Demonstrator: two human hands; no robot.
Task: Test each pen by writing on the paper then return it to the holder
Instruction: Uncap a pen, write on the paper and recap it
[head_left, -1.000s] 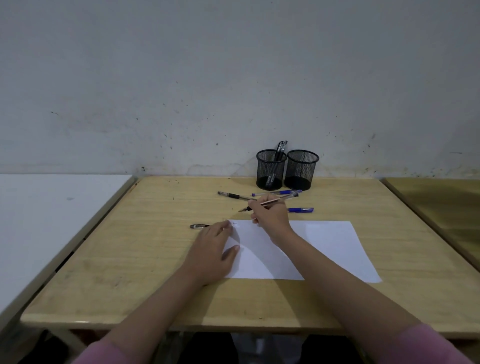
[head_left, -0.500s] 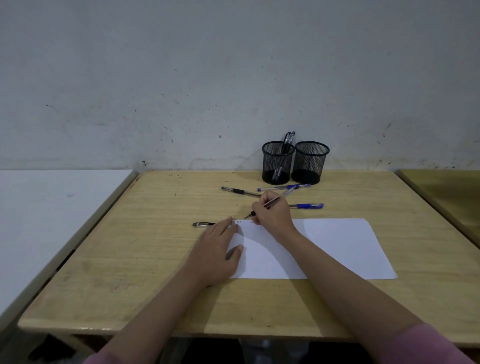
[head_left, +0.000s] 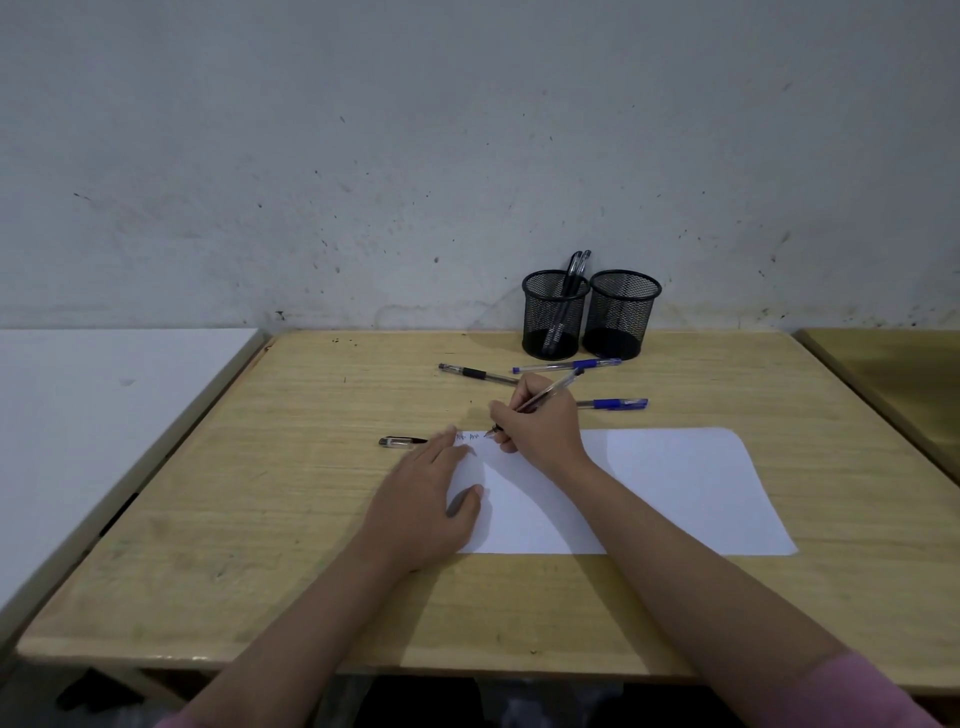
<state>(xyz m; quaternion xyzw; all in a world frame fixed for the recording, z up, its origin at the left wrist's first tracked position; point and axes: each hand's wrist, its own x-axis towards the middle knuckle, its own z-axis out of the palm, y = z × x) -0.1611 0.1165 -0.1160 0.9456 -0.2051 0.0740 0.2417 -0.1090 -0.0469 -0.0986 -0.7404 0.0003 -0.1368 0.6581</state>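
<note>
A white paper (head_left: 670, 483) lies on the wooden table (head_left: 291, 499). My right hand (head_left: 543, 423) grips a clear pen (head_left: 550, 391), its tip touching the paper's top left corner beside small written marks (head_left: 467, 437). My left hand (head_left: 423, 499) rests flat on the paper's left edge, fingers straight. Two black mesh holders stand at the back: the left holder (head_left: 555, 322) has two pens in it, and the right holder (head_left: 622, 314) shows no pens. Loose on the table lie a black-grip pen (head_left: 475, 373), two blue pens (head_left: 566, 365) (head_left: 615, 404), and a pen cap (head_left: 397, 441).
A white table (head_left: 104, 410) adjoins on the left and another wooden table (head_left: 893, 384) on the right. A stained wall rises right behind the holders.
My right hand has brought the pen tip down onto the paper's top left corner, and small written marks have appeared there. The left hand has stayed on the paper.
</note>
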